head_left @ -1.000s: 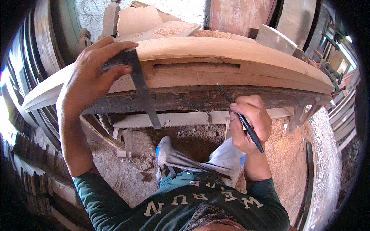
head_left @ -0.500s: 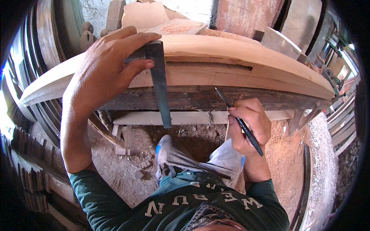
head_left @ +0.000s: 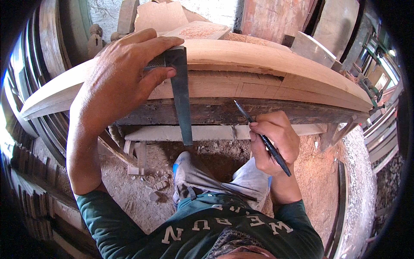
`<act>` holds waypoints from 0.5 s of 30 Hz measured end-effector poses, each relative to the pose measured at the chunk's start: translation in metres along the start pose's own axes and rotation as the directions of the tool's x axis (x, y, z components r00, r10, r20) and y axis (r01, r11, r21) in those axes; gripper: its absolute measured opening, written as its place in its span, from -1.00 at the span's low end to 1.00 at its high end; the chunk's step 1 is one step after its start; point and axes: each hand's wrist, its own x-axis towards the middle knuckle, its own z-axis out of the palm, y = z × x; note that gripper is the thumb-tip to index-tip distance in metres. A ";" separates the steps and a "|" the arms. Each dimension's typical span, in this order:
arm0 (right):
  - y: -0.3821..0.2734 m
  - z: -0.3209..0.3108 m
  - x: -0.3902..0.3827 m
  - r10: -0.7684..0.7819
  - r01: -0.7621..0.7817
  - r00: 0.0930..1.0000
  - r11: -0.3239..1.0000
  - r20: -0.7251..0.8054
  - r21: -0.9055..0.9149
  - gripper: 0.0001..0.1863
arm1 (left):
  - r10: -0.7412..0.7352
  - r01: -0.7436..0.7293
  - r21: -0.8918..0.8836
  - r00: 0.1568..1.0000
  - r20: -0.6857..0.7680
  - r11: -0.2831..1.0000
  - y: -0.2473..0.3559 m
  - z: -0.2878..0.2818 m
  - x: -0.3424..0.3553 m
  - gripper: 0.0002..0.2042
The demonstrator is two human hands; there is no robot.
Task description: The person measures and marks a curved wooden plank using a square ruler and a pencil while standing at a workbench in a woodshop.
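A long pale wooden workpiece (head_left: 258, 58) lies across the bench, with a dark slot cut in its front face and thin marks to the right of it. My left hand (head_left: 125, 73) grips the stock of a try square (head_left: 181, 93) on top of the wood, thumb on the near side. The square's metal blade hangs down over the front face, past the dark bench beam (head_left: 211, 110). In my right hand (head_left: 276, 140) is a black pen (head_left: 269, 146), its tip up and left, apart from the wood, just in front of the beam.
Wood shavings and boards (head_left: 198, 31) lie behind the workpiece. A clamp (head_left: 376, 103) is at the right end. Stacked planks (head_left: 39, 190) stand on the left. Below is a dirt floor (head_left: 129, 207) with wood scraps near my feet.
My right hand and the pen have moved slightly left, toward the square's blade. My left hand and the square have shifted very slightly right against the wood.
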 end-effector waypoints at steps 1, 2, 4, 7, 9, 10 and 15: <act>0.000 0.001 0.001 -0.002 0.002 1.000 1.000 0.001 0.006 -0.69 | -0.006 0.006 0.000 1.000 0.006 1.000 0.000 0.000 0.000 -0.53; 0.000 0.002 0.001 -0.003 0.003 1.000 1.000 0.002 0.012 -0.69 | -0.012 0.012 0.001 1.000 0.012 1.000 0.000 -0.001 0.000 -0.53; 0.001 0.004 0.001 -0.008 0.008 1.000 1.000 0.009 0.014 -0.70 | -0.017 0.017 -0.010 1.000 0.027 1.000 0.001 -0.002 0.000 -0.54; 0.001 0.004 0.002 0.004 -0.004 1.000 0.999 0.001 0.033 -0.66 | -0.007 0.008 -0.018 0.999 0.032 1.000 -0.002 -0.004 0.000 -0.55; 0.001 0.004 0.002 0.009 -0.009 1.000 0.999 -0.004 0.035 -0.65 | 0.015 -0.015 -0.004 1.000 0.004 1.000 -0.010 -0.004 -0.002 -0.56; 0.002 0.003 0.001 0.006 -0.006 1.000 1.000 -0.005 0.027 -0.66 | 0.013 -0.013 -0.017 1.000 0.000 1.000 -0.016 -0.006 -0.003 -0.56; 0.005 -0.001 -0.004 0.037 -0.036 0.999 0.999 -0.008 0.034 -0.70 | -0.063 0.062 -0.137 0.998 -0.008 0.989 -0.032 -0.030 -0.007 -0.53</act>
